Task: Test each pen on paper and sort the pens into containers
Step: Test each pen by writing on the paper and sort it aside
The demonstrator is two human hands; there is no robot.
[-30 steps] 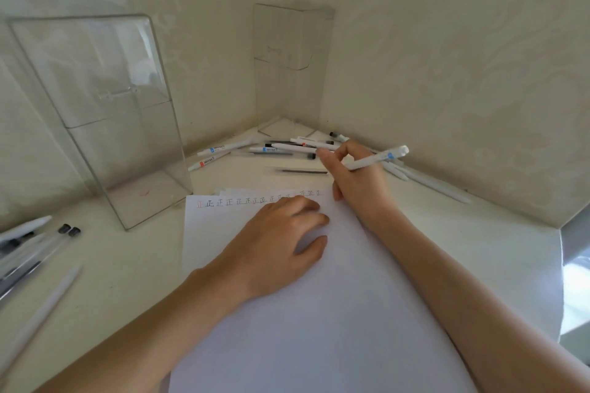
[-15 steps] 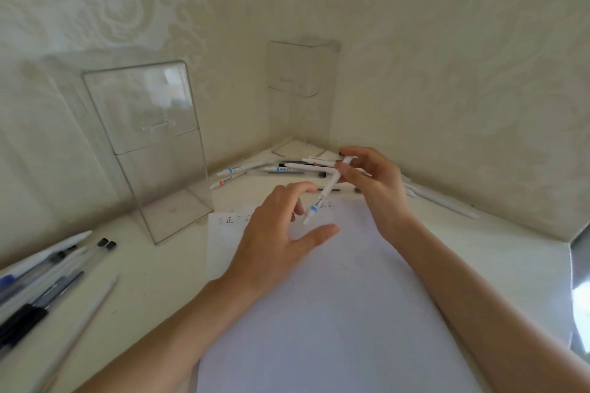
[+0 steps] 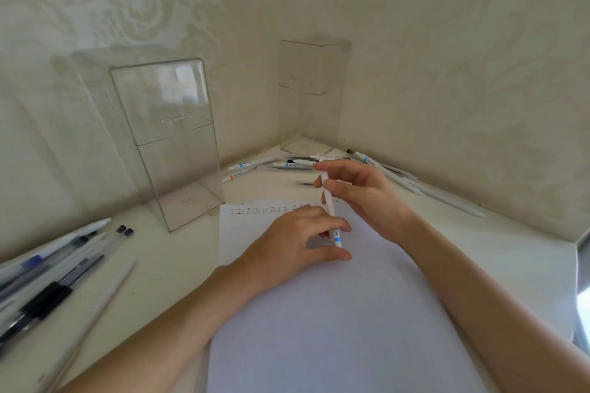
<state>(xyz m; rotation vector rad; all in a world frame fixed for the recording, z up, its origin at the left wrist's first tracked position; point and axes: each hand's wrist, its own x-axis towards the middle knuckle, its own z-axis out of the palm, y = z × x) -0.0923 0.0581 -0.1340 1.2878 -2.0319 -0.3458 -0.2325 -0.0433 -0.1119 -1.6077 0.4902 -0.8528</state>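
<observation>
A white pen with a blue band [image 3: 332, 217] stands nearly upright above the white paper [image 3: 335, 313]. My right hand [image 3: 360, 191] pinches its upper end between thumb and fingers. My left hand [image 3: 297, 242] closes its fingers round the pen's lower, blue-banded end. A row of written test marks [image 3: 261, 210] runs along the paper's top edge. A clear container [image 3: 172, 140] stands at the left, a second clear container [image 3: 311, 92] in the far corner.
Several white pens [image 3: 287, 164] lie in the corner behind my hands, more along the right wall [image 3: 415, 185]. A pile of dark and clear pens [image 3: 54, 277] lies at the left edge. Walls close in at the back and right.
The pen went from lying sideways in my right hand to nearly upright. My left hand lifted off the paper and took hold of the pen's lower end.
</observation>
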